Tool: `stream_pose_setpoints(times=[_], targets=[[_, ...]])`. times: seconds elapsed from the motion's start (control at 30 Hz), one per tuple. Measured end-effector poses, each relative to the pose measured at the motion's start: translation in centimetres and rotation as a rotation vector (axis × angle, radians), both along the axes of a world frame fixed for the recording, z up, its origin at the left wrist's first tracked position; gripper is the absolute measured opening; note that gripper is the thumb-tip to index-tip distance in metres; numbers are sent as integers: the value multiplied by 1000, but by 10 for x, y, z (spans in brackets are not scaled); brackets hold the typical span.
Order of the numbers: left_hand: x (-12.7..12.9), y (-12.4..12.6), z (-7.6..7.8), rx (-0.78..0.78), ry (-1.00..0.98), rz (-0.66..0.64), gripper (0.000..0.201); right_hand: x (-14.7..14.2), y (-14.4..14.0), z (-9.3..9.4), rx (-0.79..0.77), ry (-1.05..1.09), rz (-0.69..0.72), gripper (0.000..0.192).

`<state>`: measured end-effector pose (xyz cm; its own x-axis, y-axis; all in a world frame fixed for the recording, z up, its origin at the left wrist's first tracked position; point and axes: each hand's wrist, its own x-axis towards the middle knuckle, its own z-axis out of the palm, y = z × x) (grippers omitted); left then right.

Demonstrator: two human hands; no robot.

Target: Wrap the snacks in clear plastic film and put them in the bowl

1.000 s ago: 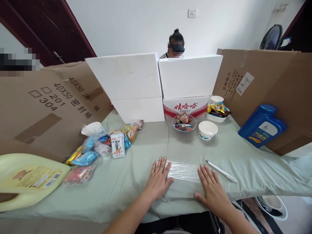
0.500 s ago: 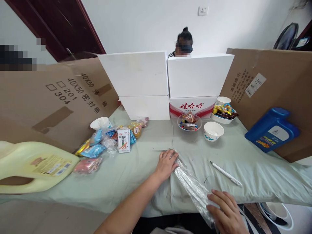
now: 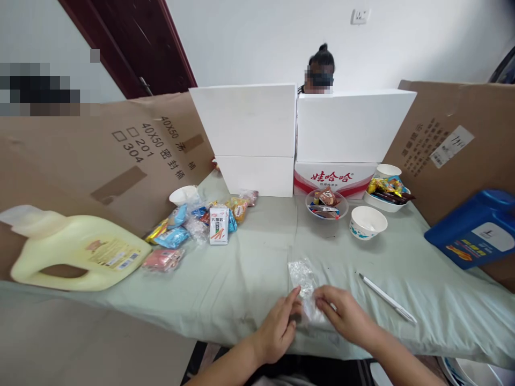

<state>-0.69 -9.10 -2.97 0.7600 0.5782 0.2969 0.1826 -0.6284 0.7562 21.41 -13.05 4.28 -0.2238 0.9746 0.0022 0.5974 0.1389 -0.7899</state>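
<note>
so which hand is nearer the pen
Right. The right hand lies just left of the pen; the left hand is farther left, beyond the plastic bag.

A cardboard sheet (image 3: 120,145) at the left is showing "40X50", "201" and "304" beside Chinese characters. The white carton (image 3: 333,179) is bearing red characters "娃哈哈". Labels on the bottles and snack packets are staying unreadable.

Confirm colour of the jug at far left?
Pale yellow jug, with a printed label; head view shows it best.
</note>
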Motion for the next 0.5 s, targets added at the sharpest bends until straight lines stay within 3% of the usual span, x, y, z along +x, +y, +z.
stream_pose_setpoints(times=[0.13, 0.23, 0.4, 0.5], targets=[[0, 0, -7, 2, -23, -11, 86, -10, 60, -18, -104, -114, -108, 18], [3, 1, -8, 24, -50, 3, 88, -14, 86, -32, -142, -197, -168, 14], [6, -1, 2, 32, 14, -18, 48, -17, 95, -46, -186, -309, -277, 10], [7, 0, 10, 84, 20, 61, 35, -19, 93, -47, -190, -339, -298, 9]])
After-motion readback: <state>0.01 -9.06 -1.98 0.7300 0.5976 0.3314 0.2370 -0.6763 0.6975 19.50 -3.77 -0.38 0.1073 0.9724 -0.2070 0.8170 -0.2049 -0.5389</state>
